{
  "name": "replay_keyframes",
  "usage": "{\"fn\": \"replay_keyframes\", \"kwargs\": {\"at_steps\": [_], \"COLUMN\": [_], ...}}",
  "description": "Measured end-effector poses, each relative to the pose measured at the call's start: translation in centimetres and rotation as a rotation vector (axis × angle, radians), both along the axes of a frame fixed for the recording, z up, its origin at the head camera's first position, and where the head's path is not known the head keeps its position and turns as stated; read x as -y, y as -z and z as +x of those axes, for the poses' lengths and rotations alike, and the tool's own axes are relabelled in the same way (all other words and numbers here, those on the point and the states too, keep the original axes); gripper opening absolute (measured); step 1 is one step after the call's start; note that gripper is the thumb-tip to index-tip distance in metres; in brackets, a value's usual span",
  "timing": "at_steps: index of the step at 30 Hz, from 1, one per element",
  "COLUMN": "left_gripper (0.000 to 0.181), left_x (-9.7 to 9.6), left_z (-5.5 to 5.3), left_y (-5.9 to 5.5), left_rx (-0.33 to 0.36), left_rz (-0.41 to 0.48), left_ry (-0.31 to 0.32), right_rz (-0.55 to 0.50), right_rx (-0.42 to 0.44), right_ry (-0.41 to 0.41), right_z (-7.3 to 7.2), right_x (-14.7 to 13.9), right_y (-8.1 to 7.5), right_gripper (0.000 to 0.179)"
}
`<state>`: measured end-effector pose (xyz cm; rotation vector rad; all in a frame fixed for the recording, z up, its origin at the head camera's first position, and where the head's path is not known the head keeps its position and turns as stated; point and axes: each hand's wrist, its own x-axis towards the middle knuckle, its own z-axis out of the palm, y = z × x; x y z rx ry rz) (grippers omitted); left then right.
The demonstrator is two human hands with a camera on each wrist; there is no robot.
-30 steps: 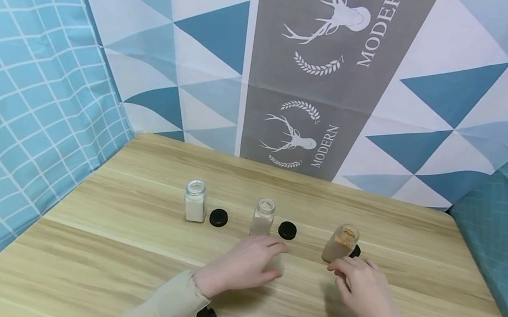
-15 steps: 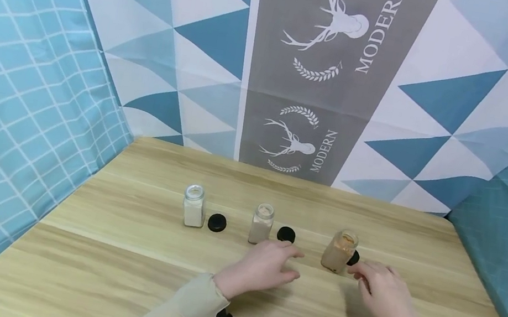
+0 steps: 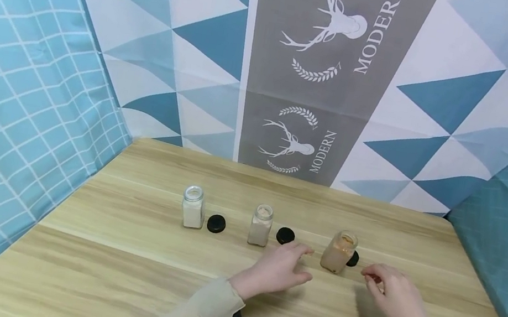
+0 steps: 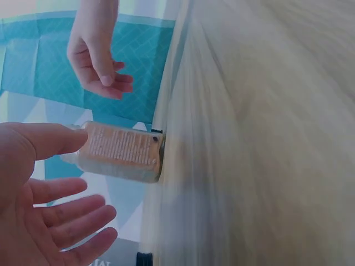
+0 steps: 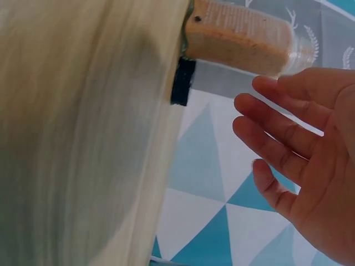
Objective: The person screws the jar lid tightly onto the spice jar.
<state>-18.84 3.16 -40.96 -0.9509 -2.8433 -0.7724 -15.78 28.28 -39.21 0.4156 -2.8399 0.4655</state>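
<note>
Reference item: the orange jar. It stands upright and uncapped on the desk, its position essentially unchanged over the last second.

Change: the right hand has withdrawn from the near edge of the orange jar to a position right of it, leaving a visible gap. The left hand has advanced toward the orange jar from the left and is now near it.

Hand state: the right hand is released, fingers bent loosely with nothing between them. The left hand is also released, thumb and fingers spread. In the left wrist view the thumb overlaps the orange jar, but the head view shows the two apart.

Caps and other jars: the orange cap lies just right of the orange jar, partly hidden by it; contact between the two cannot be confirmed. The beige jar stands left of the orange jar, with the middle cap between them. Farther left are the left cap and the white jar.

Assessment: the orange jar appears self-supporting, and both hands appear free for handling. All three jars remain uncapped.
</note>
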Motion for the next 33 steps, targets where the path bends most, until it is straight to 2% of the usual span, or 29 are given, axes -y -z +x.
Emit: {"fn": "replay_keyframes", "kwargs": {"at_steps": [7,12,17,21,26,29,33], "left_gripper": [0.055,0.058,0.060,0.062,0.062,0.061,0.061], "left_x": [-1.0,-1.8,-2.6,-3.2,-3.9,-4.1,-4.4], "left_z": [-0.3,-0.7,-0.8,-1.0,-1.4,-1.7,-2.1], "left_y": [-0.3,-0.6,0.1,0.8,1.1,1.2,1.7], "left_rx": [0.073,0.138,0.220,0.221,0.198,0.201,0.223], "left_rz": [0.064,0.136,0.215,0.232,0.235,0.247,0.285], "left_ry": [-0.036,-0.046,-0.081,-0.106,-0.111,-0.111,-0.116], "right_rz": [-0.038,-0.054,-0.078,-0.078,-0.092,-0.109,-0.128], "right_rx": [0.022,0.010,0.035,0.049,0.062,0.047,0.027], "right_ry": [0.035,0.035,0.038,0.045,0.033,0.017,0.005], "right_z": [-0.4,-1.0,-1.7,-2.5,-3.3,-3.8,-4.3], "right_x": [-0.6,-1.0,-1.3,-1.2,-1.1,-1.0,-0.9], "right_y": [0.7,0.6,0.4,0.4,0.6,0.9,1.3], "right_gripper": [0.007,0.021,0.014,0.012,0.025,0.031,0.028]}}
